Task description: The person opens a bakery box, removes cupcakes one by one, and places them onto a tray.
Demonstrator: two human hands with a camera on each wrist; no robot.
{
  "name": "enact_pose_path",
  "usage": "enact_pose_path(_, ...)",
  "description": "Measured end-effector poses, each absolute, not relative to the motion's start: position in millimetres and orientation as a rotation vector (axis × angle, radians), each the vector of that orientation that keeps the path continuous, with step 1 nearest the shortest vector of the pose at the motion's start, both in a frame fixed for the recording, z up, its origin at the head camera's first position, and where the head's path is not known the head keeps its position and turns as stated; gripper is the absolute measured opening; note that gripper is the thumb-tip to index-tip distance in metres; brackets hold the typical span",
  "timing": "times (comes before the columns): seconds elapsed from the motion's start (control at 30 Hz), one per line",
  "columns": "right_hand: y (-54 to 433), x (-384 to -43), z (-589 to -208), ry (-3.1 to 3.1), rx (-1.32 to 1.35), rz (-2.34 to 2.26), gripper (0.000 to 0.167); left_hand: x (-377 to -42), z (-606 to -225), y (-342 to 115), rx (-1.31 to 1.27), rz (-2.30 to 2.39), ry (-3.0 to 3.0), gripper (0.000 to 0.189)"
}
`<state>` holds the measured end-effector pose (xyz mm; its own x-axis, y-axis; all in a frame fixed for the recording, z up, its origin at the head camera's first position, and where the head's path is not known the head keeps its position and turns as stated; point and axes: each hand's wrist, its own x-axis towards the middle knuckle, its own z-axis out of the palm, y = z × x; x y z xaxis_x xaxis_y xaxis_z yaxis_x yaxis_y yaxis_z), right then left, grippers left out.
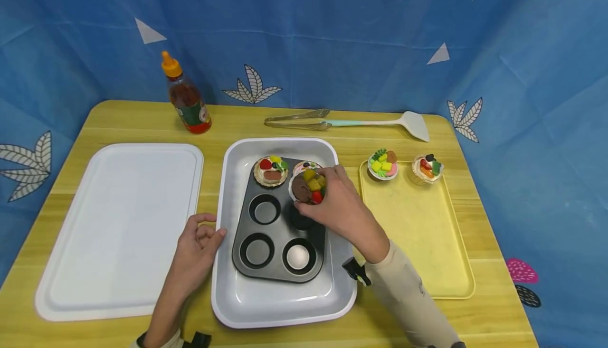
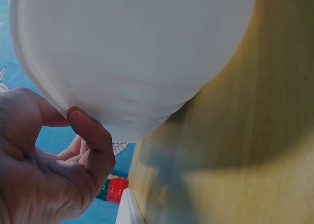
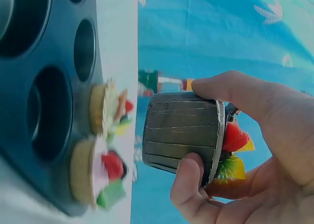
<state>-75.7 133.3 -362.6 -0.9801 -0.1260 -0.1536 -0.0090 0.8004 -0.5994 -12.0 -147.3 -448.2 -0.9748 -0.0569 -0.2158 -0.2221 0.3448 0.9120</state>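
Observation:
My right hand (image 1: 345, 208) grips a toy cupcake (image 1: 300, 188) with a brown top, fruit pieces and a dark pleated cup (image 3: 179, 131), holding it above the dark muffin tin (image 1: 279, 232). Two other toy cupcakes, a fruit-topped one (image 1: 271, 171) and a pink-topped one (image 3: 84, 172), sit in the tin's far row; the head view shows the pink one partly covered. Beneath the tin is a deep white tray (image 1: 285, 306). At that tray's left rim, my left hand (image 1: 197, 253) pinches the edge between thumb and finger, clearer in the left wrist view.
To the right, a yellow tray (image 1: 423, 253) has two cupcakes, one green-and-yellow (image 1: 382, 165) and one cream-topped (image 1: 426, 169), at its far end. Metal tongs (image 1: 294, 121) and a spatula (image 1: 413, 124) lie behind. A flat white tray (image 1: 119, 232) and sauce bottle (image 1: 189, 100) stand left.

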Motion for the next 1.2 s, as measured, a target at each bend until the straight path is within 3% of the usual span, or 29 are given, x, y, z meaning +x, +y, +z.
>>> enact_pose_path(0.63, 222.1, -63.1, -365.2, 2.915, 0.173, -0.929, 0.075, -12.7, -448.4, -148.9, -0.252, 1.731, 2.407, 0.037)
enact_pose_path(0.9, 252.1, -60.9, -383.8, 2.927, 0.283, -0.890, 0.078, -12.4, -448.2, -149.0, -0.248, 1.734, 2.399, 0.037)
enact_pose_path(1.2, 274.3, -59.8, -408.1, 2.942, 0.322, -0.869, 0.070, -13.0, -448.4, -149.0, -0.245, 1.741, 2.390, 0.037)
